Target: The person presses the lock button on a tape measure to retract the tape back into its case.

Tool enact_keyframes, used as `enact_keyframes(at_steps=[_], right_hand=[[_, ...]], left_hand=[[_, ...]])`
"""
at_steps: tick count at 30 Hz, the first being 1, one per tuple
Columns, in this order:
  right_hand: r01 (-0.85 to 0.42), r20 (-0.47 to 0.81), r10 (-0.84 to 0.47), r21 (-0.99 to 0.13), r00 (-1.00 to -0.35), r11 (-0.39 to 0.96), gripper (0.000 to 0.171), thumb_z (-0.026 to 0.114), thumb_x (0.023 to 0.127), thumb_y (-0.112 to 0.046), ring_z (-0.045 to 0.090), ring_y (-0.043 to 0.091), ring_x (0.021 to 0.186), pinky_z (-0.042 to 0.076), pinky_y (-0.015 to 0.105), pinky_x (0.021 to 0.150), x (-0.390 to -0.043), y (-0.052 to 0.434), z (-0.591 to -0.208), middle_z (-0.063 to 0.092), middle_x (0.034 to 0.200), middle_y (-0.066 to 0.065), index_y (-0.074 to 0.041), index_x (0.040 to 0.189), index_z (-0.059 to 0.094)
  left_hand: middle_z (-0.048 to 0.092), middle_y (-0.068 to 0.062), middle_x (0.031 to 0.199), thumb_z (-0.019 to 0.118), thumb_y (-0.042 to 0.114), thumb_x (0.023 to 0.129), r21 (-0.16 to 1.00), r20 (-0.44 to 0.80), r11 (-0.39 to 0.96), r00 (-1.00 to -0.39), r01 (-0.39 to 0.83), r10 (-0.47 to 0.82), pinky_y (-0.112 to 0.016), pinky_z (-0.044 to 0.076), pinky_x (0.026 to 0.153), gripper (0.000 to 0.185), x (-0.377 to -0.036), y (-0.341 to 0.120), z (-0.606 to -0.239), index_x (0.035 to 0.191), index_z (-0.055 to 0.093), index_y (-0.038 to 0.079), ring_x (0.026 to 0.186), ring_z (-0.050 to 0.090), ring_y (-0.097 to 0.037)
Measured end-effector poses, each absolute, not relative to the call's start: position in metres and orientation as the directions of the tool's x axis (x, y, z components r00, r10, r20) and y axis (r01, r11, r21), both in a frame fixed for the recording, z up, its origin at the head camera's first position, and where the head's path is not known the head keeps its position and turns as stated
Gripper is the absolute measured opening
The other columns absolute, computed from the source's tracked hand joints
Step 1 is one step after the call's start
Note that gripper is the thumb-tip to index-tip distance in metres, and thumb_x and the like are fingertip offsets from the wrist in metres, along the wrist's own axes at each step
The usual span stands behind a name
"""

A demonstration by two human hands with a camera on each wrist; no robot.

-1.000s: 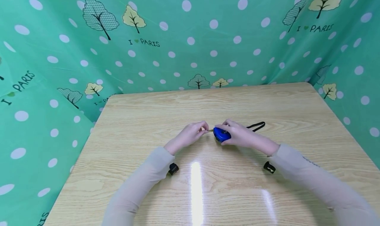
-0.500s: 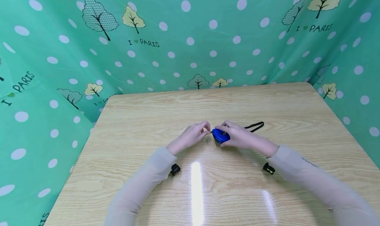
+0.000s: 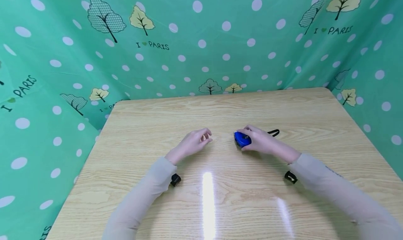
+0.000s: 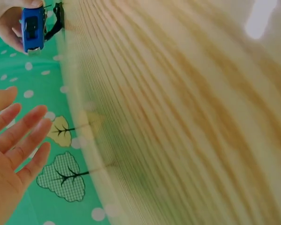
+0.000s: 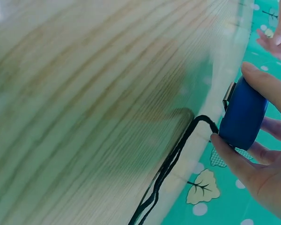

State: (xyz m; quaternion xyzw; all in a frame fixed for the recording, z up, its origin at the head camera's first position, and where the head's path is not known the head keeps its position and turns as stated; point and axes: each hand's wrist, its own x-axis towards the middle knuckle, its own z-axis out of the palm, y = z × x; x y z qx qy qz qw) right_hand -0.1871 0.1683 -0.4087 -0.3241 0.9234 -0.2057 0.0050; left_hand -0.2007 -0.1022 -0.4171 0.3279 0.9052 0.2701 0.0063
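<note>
A blue tape measure [image 3: 241,139] with a black wrist strap [image 5: 171,159] is held in my right hand [image 3: 262,142]. Thumb and fingers grip the sides of its case, as the right wrist view shows, while the strap trails down onto the table. No blade extends from the case; a small metal tab [image 4: 34,52] shows at its mouth in the left wrist view. Off to the left, my left hand [image 3: 193,142] hovers apart from the tape measure with nothing in it. Its fingers [image 4: 25,136] are spread and relaxed.
Both hands are over a pale wood-grain table [image 3: 252,205] with bright light reflections. A green curtain [image 3: 182,26] with white dots and printed trees hangs behind and at the sides. Small black devices [image 3: 175,180] sit beneath both wrists.
The short piece of blade between the hands has gone into the case. My left hand has let go and moved left; my right hand has shifted slightly right with the tape measure.
</note>
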Motion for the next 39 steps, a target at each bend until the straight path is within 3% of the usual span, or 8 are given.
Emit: enact_keyframes(at_steps=[24,39], right_hand=[[-0.514,0.057,-0.546,-0.430,-0.836,0.742,0.066,0.077,0.069,-0.024,0.055,0.034,0.095,0.049,0.043,0.077,-0.207,0.178,-0.417,0.050,0.107,0.022,0.001,0.123,0.049],[-0.543,0.123,-0.543,-0.399,-0.830,0.739,0.065,0.077,0.068,-0.028,0.055,0.031,0.096,0.048,0.043,0.078,-0.206,0.175,-0.423,0.053,0.107,0.018,0.001,0.120,0.052]], left_hand=[[0.061,-0.002,0.084,0.058,0.020,0.086,0.476,0.159,0.691,-0.827,0.543,0.540,-0.021,0.046,0.060,0.022,-0.194,-0.143,-0.418,0.101,0.058,0.003,0.071,0.056,-0.011],[0.062,-0.002,0.083,0.057,0.021,0.087,0.472,0.160,0.713,-0.846,0.519,0.509,-0.022,0.045,0.060,0.023,-0.189,-0.158,-0.418,0.100,0.059,0.002,0.071,0.055,-0.011]])
